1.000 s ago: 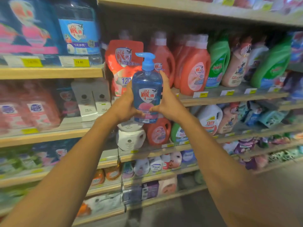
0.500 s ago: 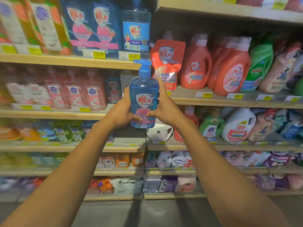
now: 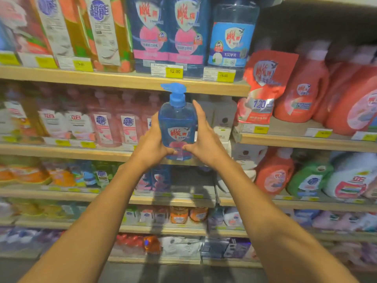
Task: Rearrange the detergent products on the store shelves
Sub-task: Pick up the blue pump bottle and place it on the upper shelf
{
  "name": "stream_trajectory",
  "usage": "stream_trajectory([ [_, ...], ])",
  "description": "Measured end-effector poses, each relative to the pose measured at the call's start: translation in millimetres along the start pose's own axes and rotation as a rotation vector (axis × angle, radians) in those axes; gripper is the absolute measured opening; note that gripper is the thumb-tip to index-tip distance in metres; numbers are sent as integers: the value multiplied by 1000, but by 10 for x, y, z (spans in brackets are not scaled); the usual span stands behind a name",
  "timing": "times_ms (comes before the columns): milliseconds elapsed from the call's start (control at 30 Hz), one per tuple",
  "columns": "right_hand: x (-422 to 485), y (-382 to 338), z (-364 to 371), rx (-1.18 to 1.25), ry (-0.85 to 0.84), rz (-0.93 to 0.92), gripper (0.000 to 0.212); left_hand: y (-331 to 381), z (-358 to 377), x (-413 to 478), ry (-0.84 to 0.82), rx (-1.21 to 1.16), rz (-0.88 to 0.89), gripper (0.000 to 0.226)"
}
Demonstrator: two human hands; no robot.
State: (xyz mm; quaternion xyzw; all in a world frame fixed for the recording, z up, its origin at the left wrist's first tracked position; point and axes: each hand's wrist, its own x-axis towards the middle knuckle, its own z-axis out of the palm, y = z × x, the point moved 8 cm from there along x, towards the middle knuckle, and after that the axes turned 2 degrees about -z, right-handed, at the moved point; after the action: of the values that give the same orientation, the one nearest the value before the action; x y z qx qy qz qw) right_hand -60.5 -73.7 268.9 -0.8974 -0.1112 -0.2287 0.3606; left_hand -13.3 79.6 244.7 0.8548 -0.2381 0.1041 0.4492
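The blue pump bottle (image 3: 177,129) is held upright in front of the shelving, clear of every shelf board. The left hand (image 3: 152,145) clasps its lower left side; the right hand (image 3: 201,139) clasps the lower right side, fingers extended up along the bottle wall. Each grip is closed on the bottle, with both thumbs lying across the pink lower part of the front label. The blue pump head (image 3: 173,88) points left and overlaps the front edge of the upper wooden shelf (image 3: 122,80).

On that upper shelf, directly above the bottle, stand two dark blue refill packs (image 3: 167,33) side by side, with a clear blue-labelled bottle (image 3: 232,37) just to their right. A yellow price tag (image 3: 174,71) reading 12.90 is fixed below the packs.

To the right, on the adjoining shelf section, a red refill pouch (image 3: 265,86) stands beside red jugs (image 3: 302,88). Behind and to the left of the held bottle is a row of pink bottles (image 3: 114,121); their labels are blurred and probably not legible from here.
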Motion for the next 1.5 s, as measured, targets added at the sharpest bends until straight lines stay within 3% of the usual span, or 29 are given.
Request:
stream_trajectory([
  [200, 293, 107, 112, -128, 103, -45, 122, -206, -39, 351, 140, 13, 56, 100],
  [633, 487, 659, 417, -80, 128, -18, 130, -594, 312, 677, 109, -13, 80, 102],
  [833, 570, 781, 477, -66, 133, -41, 125, -672, 366, 740, 180, -44, 80, 101],
  [1067, 599, 1062, 644, 4, 71, 42, 122, -784, 528, 776, 150, -10, 29, 97],
  [1167, 658, 1156, 651, 11, 45, 91, 118, -790, 567, 814, 162, 62, -42, 103],
  [1300, 737, 1217, 656, 19, -2, 140, 92, -744, 555, 837, 207, 174, -70, 110],
  [1500, 774, 1154, 661, -70, -29, 213, 69, -489, 431, 902, 186, 631, -59, 87],
])
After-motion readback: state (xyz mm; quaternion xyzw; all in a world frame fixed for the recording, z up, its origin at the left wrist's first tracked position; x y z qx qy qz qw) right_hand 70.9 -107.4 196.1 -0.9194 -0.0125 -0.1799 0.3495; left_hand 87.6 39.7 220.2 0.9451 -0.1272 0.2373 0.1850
